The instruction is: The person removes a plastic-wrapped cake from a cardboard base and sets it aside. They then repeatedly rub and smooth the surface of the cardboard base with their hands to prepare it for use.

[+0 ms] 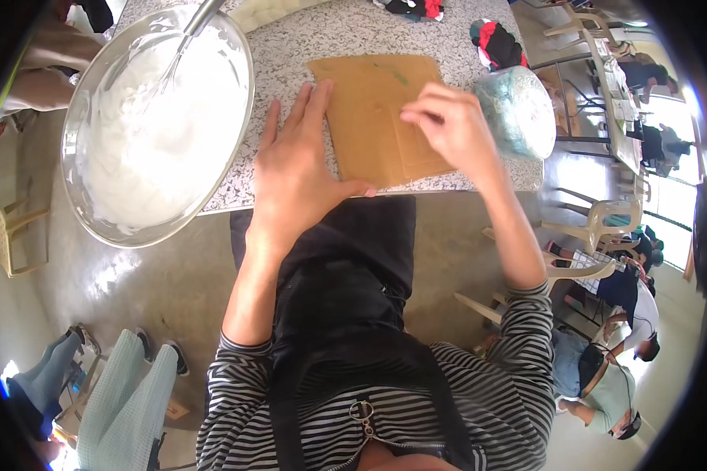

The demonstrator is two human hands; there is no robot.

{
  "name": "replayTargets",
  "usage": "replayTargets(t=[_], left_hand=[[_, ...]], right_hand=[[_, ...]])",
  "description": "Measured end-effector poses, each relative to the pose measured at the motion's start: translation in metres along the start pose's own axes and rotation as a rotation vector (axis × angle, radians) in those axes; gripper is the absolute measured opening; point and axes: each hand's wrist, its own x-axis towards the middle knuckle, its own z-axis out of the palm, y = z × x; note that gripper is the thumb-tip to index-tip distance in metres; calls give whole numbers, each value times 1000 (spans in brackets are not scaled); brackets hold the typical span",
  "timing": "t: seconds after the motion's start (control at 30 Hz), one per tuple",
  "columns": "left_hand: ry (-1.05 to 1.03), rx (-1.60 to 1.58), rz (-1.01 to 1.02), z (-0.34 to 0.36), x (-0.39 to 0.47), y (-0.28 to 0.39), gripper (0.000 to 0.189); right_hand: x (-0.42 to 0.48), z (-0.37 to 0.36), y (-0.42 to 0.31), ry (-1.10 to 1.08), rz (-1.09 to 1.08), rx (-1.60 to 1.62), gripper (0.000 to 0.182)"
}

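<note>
A brown sheet of cardboard (383, 129) with green marks lies flat near the front edge of the speckled tabletop (283, 41). My left hand (297, 159) is spread along its left side, with the thumb at the near edge of the sheet. Over the right part of the cardboard, my right hand (451, 129) has its fingers curled in to the thumb; no object shows between them. Left of my left hand is a large bowl (244, 112) of thick white cream-like mixture (135, 147), and a wire whisk (179, 53) stands in it.
A shiny, clear plastic-looking cylinder (515, 115) stands right of my right hand. Bunched black and red cloths (498, 44) lie behind it. Plastic chairs (601, 224) and several people are to the right. Another person's pale trousers (124, 394) show at lower left.
</note>
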Motion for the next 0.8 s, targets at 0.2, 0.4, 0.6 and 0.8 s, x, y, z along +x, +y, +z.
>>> replayTargets(t=[0.2,0.4,0.6,0.8], left_hand=[[10,8,21,-1,3,-1,137],[-15,17,-13,-3,4,3,138],[1,8,-11,-3,0,2,131],[77,106,37,15,-2,-4,101]], right_hand=[[-10,16,-10,101,121,23,6],[25,35,-25,182,70,-6,4],[17,39,-29,151,48,-24,11],[-13,30,-28,276,460,116,27]])
